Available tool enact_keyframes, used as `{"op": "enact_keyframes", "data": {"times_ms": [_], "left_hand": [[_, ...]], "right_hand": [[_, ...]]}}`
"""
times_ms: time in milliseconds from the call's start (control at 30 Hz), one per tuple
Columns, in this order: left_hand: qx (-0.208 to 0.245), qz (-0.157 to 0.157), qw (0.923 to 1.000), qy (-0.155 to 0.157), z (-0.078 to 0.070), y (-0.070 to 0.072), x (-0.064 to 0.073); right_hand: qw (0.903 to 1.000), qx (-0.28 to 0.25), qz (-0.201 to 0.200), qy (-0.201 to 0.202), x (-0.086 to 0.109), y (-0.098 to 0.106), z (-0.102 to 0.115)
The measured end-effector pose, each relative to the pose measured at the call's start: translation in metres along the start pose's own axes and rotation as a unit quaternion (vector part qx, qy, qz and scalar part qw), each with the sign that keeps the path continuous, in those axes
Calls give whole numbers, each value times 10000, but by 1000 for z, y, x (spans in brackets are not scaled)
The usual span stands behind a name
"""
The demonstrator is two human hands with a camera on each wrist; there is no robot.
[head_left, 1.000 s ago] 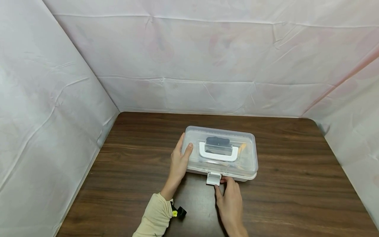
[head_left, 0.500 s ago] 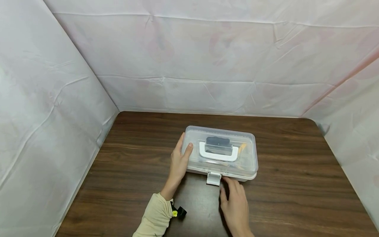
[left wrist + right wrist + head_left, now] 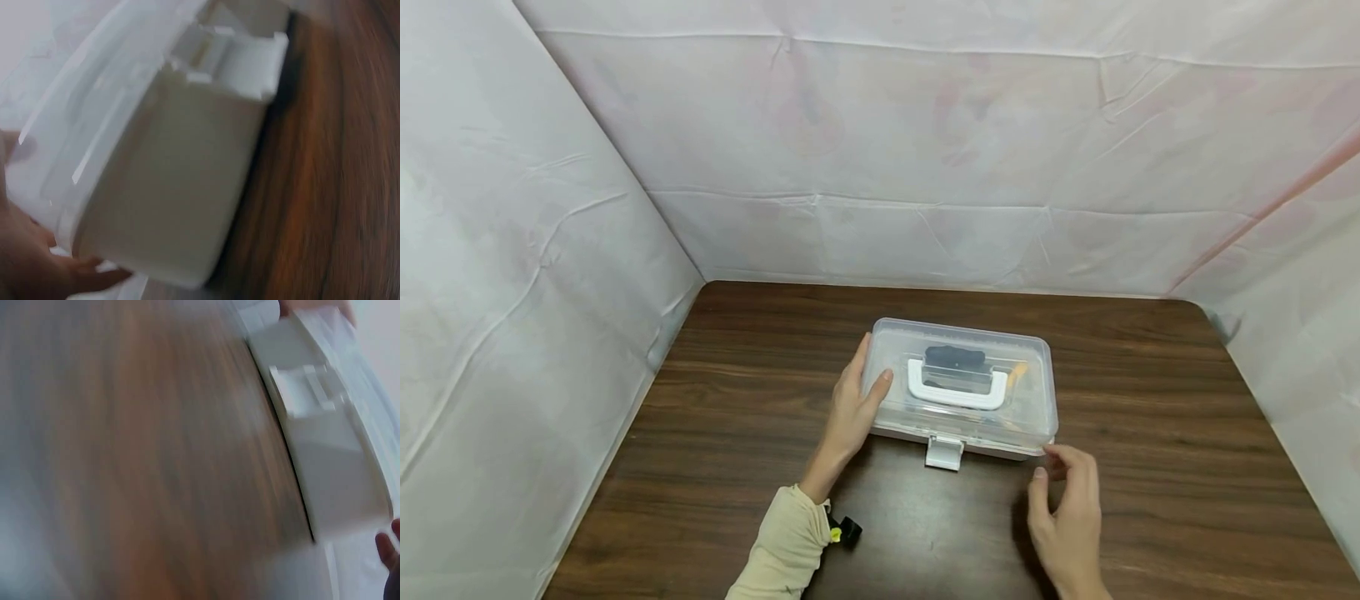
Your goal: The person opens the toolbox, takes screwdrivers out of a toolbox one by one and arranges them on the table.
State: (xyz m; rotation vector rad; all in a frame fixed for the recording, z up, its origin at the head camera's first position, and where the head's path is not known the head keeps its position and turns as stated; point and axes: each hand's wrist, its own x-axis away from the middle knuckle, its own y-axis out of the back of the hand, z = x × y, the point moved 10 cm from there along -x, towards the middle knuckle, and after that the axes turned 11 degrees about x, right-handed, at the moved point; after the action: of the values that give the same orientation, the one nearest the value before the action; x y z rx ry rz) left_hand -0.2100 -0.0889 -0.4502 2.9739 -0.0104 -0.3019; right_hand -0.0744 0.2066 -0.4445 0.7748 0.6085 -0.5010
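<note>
A plastic storage box (image 3: 1037, 408) with a clear lid and off-white base lies on the table, slightly angled. My left hand (image 3: 853, 408) holds its left end, thumb over the lid and fingers along the side. The front latch (image 3: 943, 452) hangs folded outward, away from the lid. On top lies a white carry handle (image 3: 958, 398). Through the lid show a dark grey object (image 3: 953, 357) and a small orange piece (image 3: 1017, 372). My right hand (image 3: 1070, 512) is at the box's front right corner, fingers loosely bent, fingertips right at the lid's edge.
The box stands on a dark wood-grain table (image 3: 1150, 400). Pale fabric (image 3: 880, 150) hangs behind the table and along both sides. A black wrist camera (image 3: 847, 532) is strapped at my left sleeve (image 3: 786, 533).
My right hand has left the latch and moved right along the box's front to its right corner. The latch stays folded out, and my left hand keeps its place on the box.
</note>
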Motion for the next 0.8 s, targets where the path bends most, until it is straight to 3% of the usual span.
{"op": "enact_keyframes", "data": {"times_ms": [167, 267, 533, 800], "left_hand": [[-373, 779, 9926, -854, -8, -4, -3], [-504, 1238, 9845, -1135, -8, -7, -4], [-192, 2250, 9694, -962, 2, -8, -3], [-300, 2467, 9630, -1040, 7, -1, -2]], "right_hand": [[9953, -817, 454, 262, -14, 0, -19], [9894, -1028, 994, 254, -22, -7, -29], [9671, -1329, 2168, -12, -31, -30, -44], [9605, -957, 2592, -316, -28, -38, -56]]}}
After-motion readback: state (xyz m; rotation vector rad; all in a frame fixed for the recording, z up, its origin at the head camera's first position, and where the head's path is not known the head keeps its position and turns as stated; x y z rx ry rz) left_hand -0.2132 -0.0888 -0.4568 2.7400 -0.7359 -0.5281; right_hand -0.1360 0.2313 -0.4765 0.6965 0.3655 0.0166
